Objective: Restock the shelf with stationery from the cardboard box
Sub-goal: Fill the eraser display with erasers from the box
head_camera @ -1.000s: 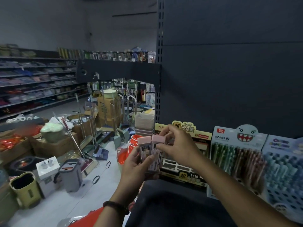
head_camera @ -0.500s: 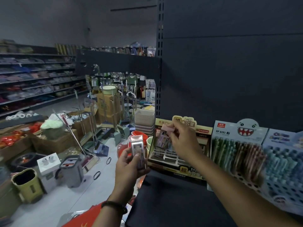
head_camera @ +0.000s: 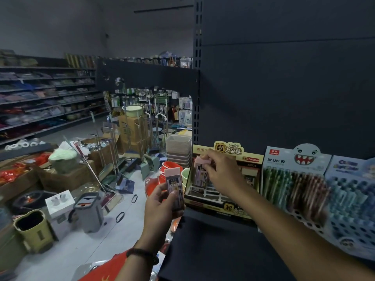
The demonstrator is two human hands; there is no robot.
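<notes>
My left hand point(head_camera: 161, 205) grips a small stack of pink-capped lead packs point(head_camera: 174, 185) upright, just left of the shelf's edge. My right hand point(head_camera: 220, 173) pinches one pink-capped pack point(head_camera: 199, 171) by its top and holds it in the left end of the yellow display box point(head_camera: 251, 159), which stands on the dark shelf point(head_camera: 213, 240). The box has a white slotted grid inside. No cardboard box of stock is in sight near my hands.
Right of the yellow box stand a white pen display with a toothy face point(head_camera: 294, 179) and a blue pen display point(head_camera: 351, 199). The aisle floor to the left is crowded with mops, buckets point(head_camera: 32, 230), cartons and an orange basin point(head_camera: 168, 169).
My right hand took one pack from the stack in my left hand and carried it right, down into the yellow display box. My left hand stayed put with the remaining packs.
</notes>
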